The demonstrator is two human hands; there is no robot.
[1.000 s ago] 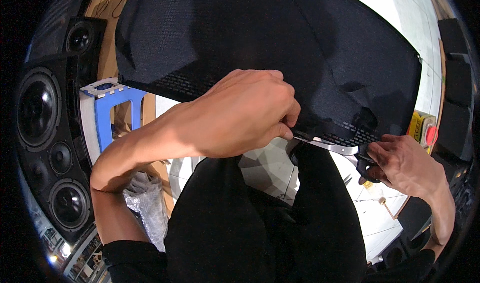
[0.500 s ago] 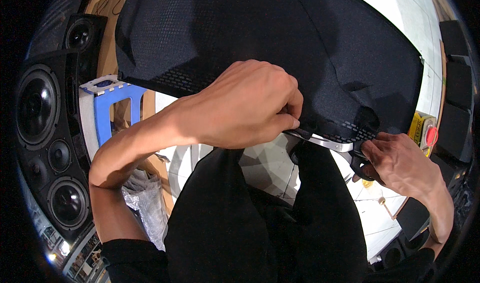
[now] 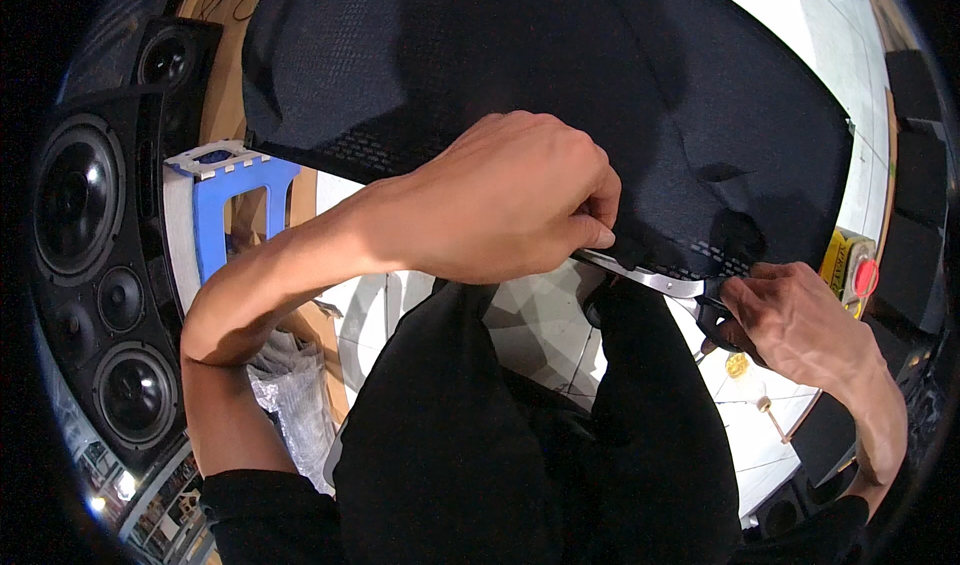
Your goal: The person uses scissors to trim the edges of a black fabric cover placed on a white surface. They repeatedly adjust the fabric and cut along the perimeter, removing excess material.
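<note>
A large sheet of black fabric (image 3: pixel 540 60) with a patterned band near its lower edge spreads across the upper half of the view. My left hand (image 3: pixel 520 195) is closed on the fabric's near edge, thumb and curled fingers pinching it. In my right hand (image 3: pixel 800 320) is a pair of scissors (image 3: pixel 665 284) with black handles and silver blades. The blades lie along the fabric's edge, pointing left toward my left thumb. Fabric hides part of the blades, and their tips lie close to the pinching fingers.
Black loudspeakers (image 3: pixel 80 200) line the left side, beside a blue folding stool (image 3: pixel 210 220). Clear plastic wrapping (image 3: pixel 300 405) lies near my left elbow. Beyond my right hand stands a yellow can (image 3: pixel 838 255) with a red cap. A brush-like stick (image 3: pixel 770 420) lies lower right.
More of the silver scissor blades shows below the fabric's edge. The fabric appears slightly farther right in the view. Both hands keep their grips.
</note>
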